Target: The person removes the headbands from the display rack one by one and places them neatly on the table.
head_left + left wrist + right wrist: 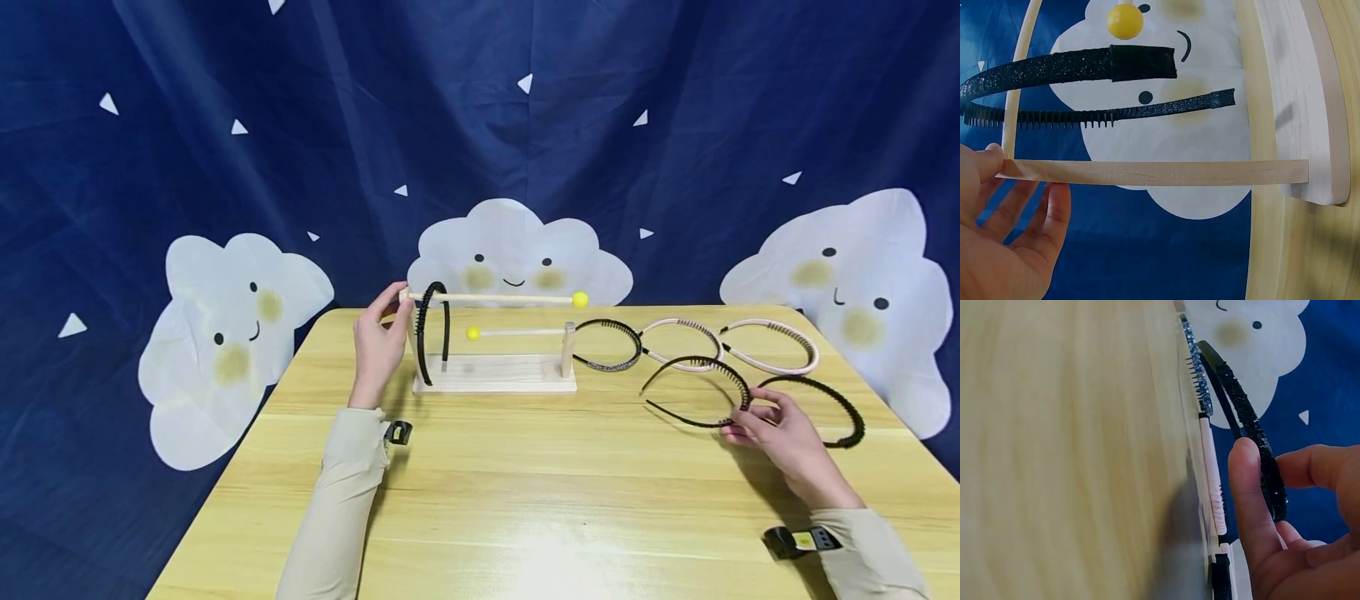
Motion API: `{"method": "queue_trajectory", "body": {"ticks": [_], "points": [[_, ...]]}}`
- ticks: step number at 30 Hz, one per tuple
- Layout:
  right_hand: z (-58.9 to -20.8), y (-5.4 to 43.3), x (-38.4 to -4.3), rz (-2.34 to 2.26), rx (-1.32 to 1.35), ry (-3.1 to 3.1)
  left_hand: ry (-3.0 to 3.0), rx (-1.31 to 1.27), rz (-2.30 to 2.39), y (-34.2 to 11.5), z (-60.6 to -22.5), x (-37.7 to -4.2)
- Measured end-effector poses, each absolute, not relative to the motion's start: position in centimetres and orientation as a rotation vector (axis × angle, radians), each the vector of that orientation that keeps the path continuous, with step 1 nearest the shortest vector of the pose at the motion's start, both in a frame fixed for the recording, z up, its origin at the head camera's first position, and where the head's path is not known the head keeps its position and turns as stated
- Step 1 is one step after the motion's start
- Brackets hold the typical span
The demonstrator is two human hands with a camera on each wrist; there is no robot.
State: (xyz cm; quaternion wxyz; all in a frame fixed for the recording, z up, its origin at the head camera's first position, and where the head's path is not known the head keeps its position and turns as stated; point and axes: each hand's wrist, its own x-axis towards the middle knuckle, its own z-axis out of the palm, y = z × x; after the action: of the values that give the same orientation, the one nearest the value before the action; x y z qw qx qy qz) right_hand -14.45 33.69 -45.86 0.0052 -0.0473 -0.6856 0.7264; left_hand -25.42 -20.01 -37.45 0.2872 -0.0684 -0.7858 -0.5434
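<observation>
Dark-blue curtain (465, 108) with white clouds (195, 300) forms the background behind the rack. Wooden table (465, 475) supports the rack near its far edge. Beige sleeves (330, 517) extend over the table, one to the left front of the rack, one to the right front.

Rack (495, 375): base, left post (1166, 172), right post (567, 354), upper rod (510, 298), lower rod (521, 332).

Hands: well apart. Left hand (381, 346) pinches the rack's left post at its top, covering that end in the head view; the left wrist view shows the post down to the base. Right hand (787, 446), to the right front of the rack, pinches the held headband (1244, 403), black, between thumb and fingers. The right wrist view shows this band raised off the table; the head view shows it overlapping a pink headband (686, 323).

Hung headband (1072, 64), black, hangs on the rack's upper rod beside the left post. The left wrist view shows its ends stopping short of the base.

Right of the rack, in order: dark headband (611, 367), two pink ones. Farther right and nearer: loose headband (853, 429), partly hidden by the right hand.

Yellow balls (580, 300) cap the rack's rods.
</observation>
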Motion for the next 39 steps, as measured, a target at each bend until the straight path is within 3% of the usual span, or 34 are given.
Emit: {"method": "queue_trajectory", "body": {"ticks": [39], "points": [[-46.16,34.32,-14.59,2.138,-0.255,-2.433,-2.114,-0.187,-1.434,-20.11,-37.52,-25.45]]}}
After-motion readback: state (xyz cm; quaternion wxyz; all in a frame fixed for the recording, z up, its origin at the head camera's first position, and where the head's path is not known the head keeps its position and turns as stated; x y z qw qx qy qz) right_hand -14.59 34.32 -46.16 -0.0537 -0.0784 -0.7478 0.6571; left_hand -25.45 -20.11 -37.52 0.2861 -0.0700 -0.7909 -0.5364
